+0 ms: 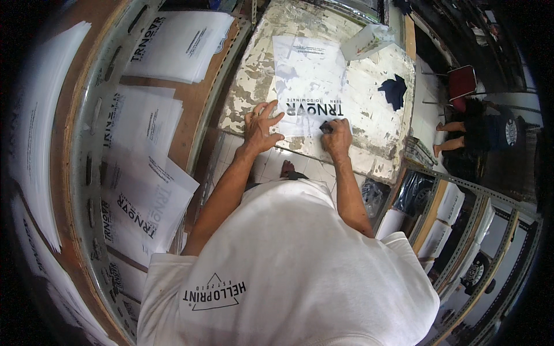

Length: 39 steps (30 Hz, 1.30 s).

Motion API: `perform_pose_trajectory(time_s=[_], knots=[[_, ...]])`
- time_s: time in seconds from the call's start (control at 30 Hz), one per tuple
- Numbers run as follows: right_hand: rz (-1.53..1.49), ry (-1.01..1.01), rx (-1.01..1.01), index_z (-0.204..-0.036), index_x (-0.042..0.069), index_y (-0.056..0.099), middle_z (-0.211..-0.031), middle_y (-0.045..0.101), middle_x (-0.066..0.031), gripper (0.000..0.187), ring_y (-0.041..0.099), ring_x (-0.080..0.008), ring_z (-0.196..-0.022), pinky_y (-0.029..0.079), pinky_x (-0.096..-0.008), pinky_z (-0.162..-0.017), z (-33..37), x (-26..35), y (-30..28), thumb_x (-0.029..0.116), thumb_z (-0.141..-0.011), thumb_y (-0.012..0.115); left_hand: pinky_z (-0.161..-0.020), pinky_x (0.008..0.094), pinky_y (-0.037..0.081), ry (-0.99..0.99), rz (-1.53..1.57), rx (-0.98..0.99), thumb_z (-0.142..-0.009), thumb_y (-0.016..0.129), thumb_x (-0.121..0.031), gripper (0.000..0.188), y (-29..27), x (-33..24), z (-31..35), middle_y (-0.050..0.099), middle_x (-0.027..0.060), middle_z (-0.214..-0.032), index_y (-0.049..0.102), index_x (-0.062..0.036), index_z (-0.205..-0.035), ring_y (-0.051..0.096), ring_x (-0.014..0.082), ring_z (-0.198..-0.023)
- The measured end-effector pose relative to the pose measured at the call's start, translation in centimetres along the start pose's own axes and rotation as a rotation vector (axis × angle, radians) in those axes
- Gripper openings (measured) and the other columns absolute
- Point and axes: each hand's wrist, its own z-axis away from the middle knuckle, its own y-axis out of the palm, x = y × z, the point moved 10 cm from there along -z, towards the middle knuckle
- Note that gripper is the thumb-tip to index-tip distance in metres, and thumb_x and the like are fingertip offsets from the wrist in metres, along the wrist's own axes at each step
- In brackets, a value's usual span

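A translucent white plastic bag [311, 75] with bold black print lies flat on the worn, paint-flaked tabletop [363, 138]. At its near left corner my left hand [262, 127] rests with fingers spread, some of them at the bag's edge. My right hand [338, 138] is closed around a small dark wad of cloth [328, 127], pressed down at the near right corner, just below the large print. Most of the wad is hidden by my fingers. To the right, a crumpled navy rag [394, 92] lies on the same table.
A clear plastic bag or container [368, 41] sits at the table's far right. Left, a metal-edged shelf [156, 86] holds stacks of similar printed bags [179, 43]. Lower right stands a rack [485, 230] with packed goods. Beyond the table are a red chair [461, 82] and another person [479, 134].
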Motion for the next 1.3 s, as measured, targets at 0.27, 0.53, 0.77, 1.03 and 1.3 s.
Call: perform_pose_trajectory(time_s=[0.27, 0.53, 0.77, 1.03, 1.3], knots=[[-0.013, -0.071, 0.031, -0.085, 0.008, 0.076, -0.092, 0.07, -0.0064, 0.018, 0.061, -0.0306, -0.097, 0.055, -0.0419, -0.081, 0.0, 1.6, 1.2, 0.008, -0.067, 0.07, -0.116, 0.0462, 0.021, 0.013, 0.008, -0.008, -0.061, 0.087, -0.024, 0.066, 0.1, 0.0, 0.1, 0.044, 0.0072, -0.158, 0.074, -0.0162, -0.125, 0.033, 0.029, -0.145], [-0.034, 0.013, 0.117, -0.088, 0.011, 0.078, -0.097, 0.071, -0.0079, 0.02, 0.062, -0.031, -0.1, 0.055, -0.0427, -0.083, 0.4, 1.7, 1.7, 0.008, -0.07, 0.071, -0.117, 0.0466, 0.02, 0.001, -0.018, 0.006, -0.061, 0.088, -0.024, 0.068, 0.2, 0.2, 0.1, 0.042, 0.0063, -0.16, 0.073, -0.0165, -0.127, 0.032, 0.0272, -0.146], [-0.031, -0.191, 0.12, -0.091, 0.009, 0.077, -0.099, 0.071, -0.0104, 0.023, 0.062, -0.0324, -0.098, 0.054, -0.0427, -0.085, 0.2, 3.6, 2.2, 0.006, -0.07, 0.07, -0.117, 0.0451, 0.021, -0.004, -0.021, 0.006, -0.061, 0.088, -0.022, 0.068, 0.0, -0.1, -0.3, 0.043, 0.0056, -0.159, 0.073, -0.0156, -0.127, 0.032, 0.0271, -0.146], [-0.078, 0.037, 0.085, -0.091, 0.013, 0.079, -0.094, 0.071, -0.0067, 0.025, 0.062, -0.0293, -0.101, 0.056, -0.0409, -0.082, -0.4, -0.1, 1.4, 0.005, -0.068, 0.075, -0.116, 0.0439, 0.021, -0.017, -0.011, 0.024, -0.06, 0.09, -0.021, 0.069, 0.2, -0.3, -0.3, 0.044, 0.0061, -0.158, 0.074, -0.0154, -0.127, 0.032, 0.0267, -0.146], [-0.016, -0.272, 0.162, -0.084, 0.01, 0.075, -0.088, 0.069, -0.0071, 0.021, 0.061, -0.031, -0.095, 0.055, -0.0419, -0.08, 0.0, 7.6, 3.8, 0.01, -0.063, 0.078, -0.116, 0.0451, 0.022, -0.027, -0.02, 0.019, -0.062, 0.09, -0.022, 0.069, -0.1, -0.1, 0.0, 0.044, 0.0055, -0.159, 0.073, -0.0156, -0.129, 0.032, 0.0269, -0.147]])
